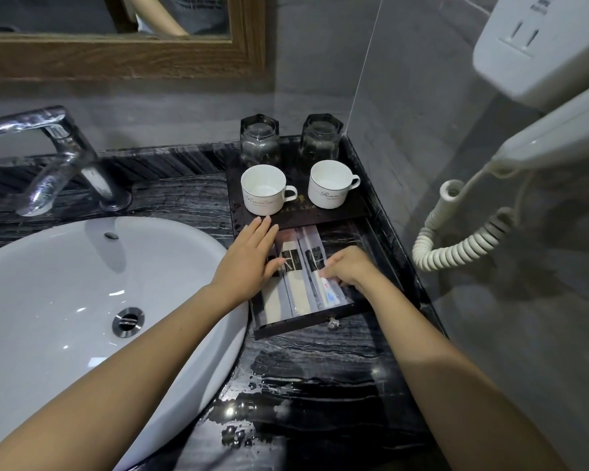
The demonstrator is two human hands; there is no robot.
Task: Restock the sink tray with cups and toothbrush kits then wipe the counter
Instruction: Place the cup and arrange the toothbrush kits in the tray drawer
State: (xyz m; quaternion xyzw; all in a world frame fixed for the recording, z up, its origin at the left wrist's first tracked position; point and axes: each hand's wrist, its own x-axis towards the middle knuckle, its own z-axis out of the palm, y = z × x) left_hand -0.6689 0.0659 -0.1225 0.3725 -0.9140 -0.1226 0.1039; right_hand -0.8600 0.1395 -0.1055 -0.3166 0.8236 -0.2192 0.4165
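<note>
A dark tray [351,209] stands on the black marble counter [320,368] right of the sink. Two white cups [264,193] [329,183] stand on it, with two upturned glasses [259,141] [321,137] behind them. Its drawer [303,322] is pulled out and holds toothbrush kits [295,266] in clear wrappers, laid side by side. My left hand [252,260] lies flat on the left kits, fingers spread. My right hand [349,268] pinches the rightmost kit [330,295], which shows a small toothpaste tube.
A white basin [65,283] fills the left, with a chrome tap [62,158] behind it. A wall hairdryer [541,96] with a coiled cord [456,239] hangs at the right. Water drops lie on the counter's front. A wooden mirror frame [116,52] is above.
</note>
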